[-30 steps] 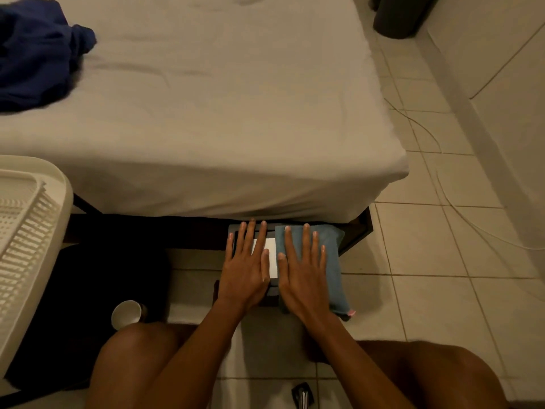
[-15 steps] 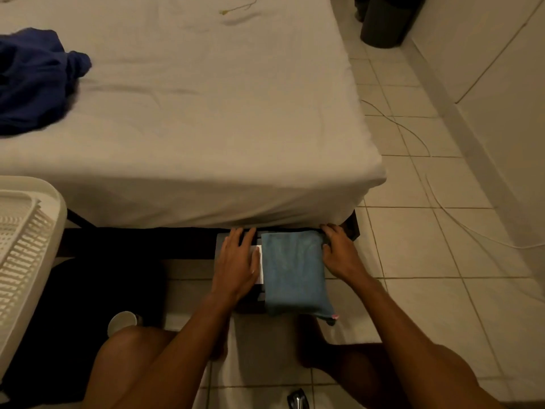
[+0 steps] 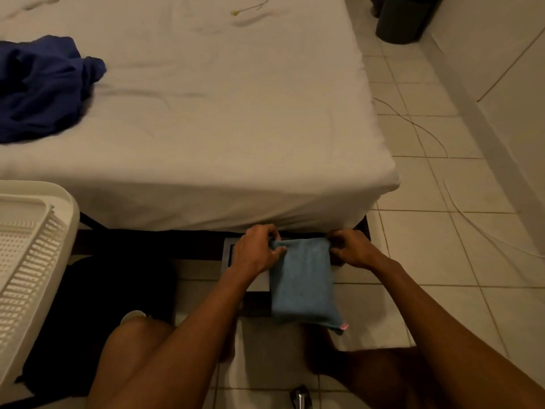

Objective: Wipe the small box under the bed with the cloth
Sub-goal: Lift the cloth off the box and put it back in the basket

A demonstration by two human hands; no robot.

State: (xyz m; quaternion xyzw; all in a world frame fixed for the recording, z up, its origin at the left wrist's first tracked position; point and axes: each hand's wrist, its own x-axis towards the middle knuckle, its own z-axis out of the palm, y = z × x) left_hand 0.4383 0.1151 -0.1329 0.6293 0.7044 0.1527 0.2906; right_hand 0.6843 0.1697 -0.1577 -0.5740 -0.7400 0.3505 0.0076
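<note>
Both hands pinch cloth (image 3: 303, 281) (far corners); box (image 3: 236, 258) beneath.

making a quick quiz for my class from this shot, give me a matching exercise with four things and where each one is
Things:
1. blue cloth
2. dark blue garment
3. white plastic basket
4. dark bin

Places:
A. on the floor by the wall, past the far corner of the bed
B. crumpled on the bed sheet, at the left
C. draped over the small box at the bed's edge, its far corners pinched by both hands
D. at the left edge of the view, beside the bed

Pairs: 1-C, 2-B, 3-D, 4-A
</note>
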